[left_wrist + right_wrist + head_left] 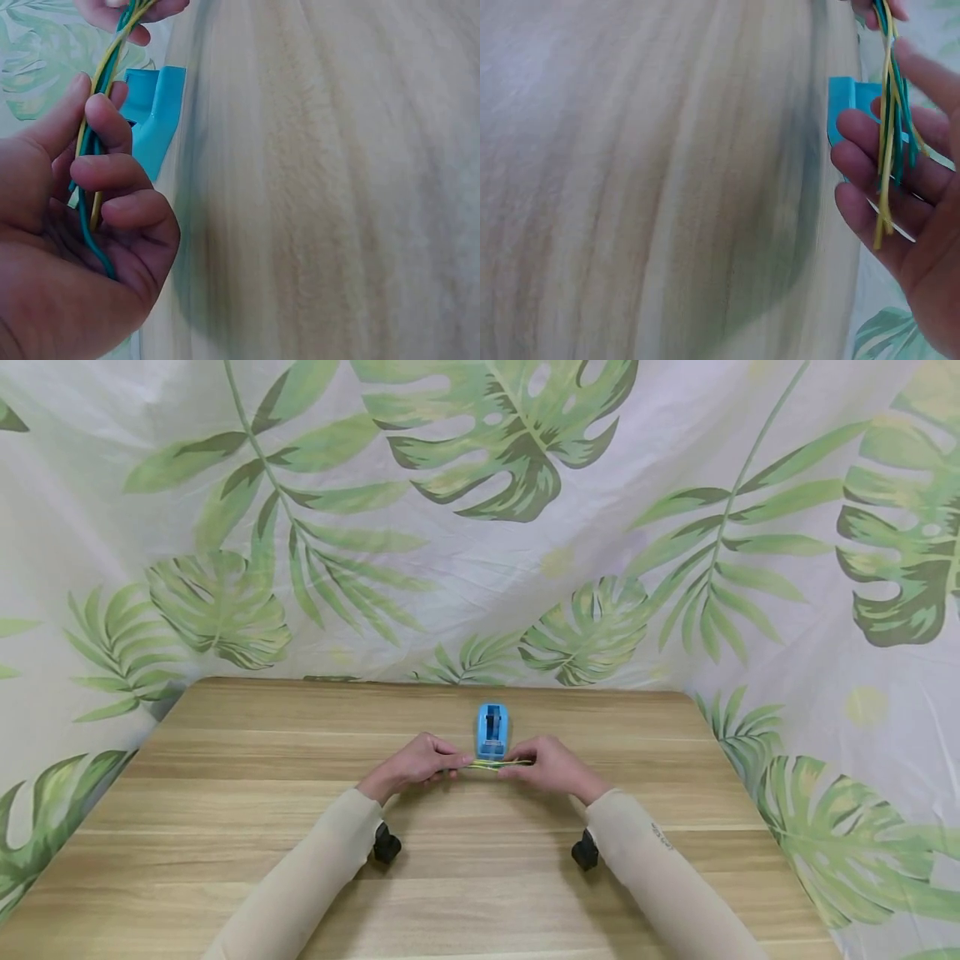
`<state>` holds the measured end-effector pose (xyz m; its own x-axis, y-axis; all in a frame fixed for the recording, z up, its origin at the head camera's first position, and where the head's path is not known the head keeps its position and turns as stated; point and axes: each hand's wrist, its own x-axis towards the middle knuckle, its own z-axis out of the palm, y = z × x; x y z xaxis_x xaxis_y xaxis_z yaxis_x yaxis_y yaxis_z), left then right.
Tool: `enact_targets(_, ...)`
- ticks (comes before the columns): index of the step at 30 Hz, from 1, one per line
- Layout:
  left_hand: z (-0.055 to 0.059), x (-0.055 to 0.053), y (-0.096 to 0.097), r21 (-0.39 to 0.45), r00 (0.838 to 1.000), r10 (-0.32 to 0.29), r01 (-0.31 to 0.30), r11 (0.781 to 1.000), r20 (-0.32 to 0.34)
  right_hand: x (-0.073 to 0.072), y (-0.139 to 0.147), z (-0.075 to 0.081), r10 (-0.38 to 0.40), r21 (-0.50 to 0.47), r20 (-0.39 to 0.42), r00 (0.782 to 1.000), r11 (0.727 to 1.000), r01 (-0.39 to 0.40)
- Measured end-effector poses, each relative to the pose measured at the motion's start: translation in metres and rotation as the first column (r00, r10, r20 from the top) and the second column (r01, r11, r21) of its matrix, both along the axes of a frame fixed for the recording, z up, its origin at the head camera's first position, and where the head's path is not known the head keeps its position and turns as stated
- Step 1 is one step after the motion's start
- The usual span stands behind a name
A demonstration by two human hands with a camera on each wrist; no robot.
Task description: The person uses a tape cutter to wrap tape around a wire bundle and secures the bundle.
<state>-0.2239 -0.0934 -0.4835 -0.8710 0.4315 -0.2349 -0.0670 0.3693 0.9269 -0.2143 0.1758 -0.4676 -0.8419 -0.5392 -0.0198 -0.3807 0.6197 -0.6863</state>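
A bundle of thin yellow and green wires (487,766) stretches between both hands above the table, just in front of a blue tape dispenser (482,727). My left hand (420,762) pinches its left part between thumb and fingertips; in the left wrist view a green wire end (94,244) runs down into the palm. On the other side my right hand (555,767) holds the bundle with thumb and fingers. Its loose ends (886,202) fan out over the loosely bent fingers in the right wrist view. The dispenser (156,131) shows behind the left fingers.
Both hands work over a wood-grain table (480,885), near its far edge. A leaf-print cloth (465,568) hangs behind the table and down both sides. Black wrist devices (386,845) hang under the cream sleeves (307,868).
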Motion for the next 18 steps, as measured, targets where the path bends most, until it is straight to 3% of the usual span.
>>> enact_targets(4,-0.003,-0.001,-0.001,0.025,1.0,0.008,-0.007,1.0,-0.021,-0.004,0.005,-0.002,-0.049,-0.104,0.142,0.989,0.993,0.064)
enact_targets(7,-0.004,-0.001,-0.001,0.048,0.999,0.007,-0.005,0.999,-0.044,-0.006,0.009,-0.006,-0.076,-0.178,0.279,0.957,0.976,0.129)
enact_targets(11,-0.006,-0.002,0.0,0.084,0.997,0.008,-0.002,0.996,-0.073,-0.008,0.012,-0.013,-0.066,-0.263,0.44,0.896,0.944,0.198)
enact_targets(18,-0.007,-0.003,0.0,0.065,0.99,0.026,-0.017,0.998,-0.141,-0.007,0.015,-0.019,-0.002,-0.34,0.649,0.761,0.894,0.292)
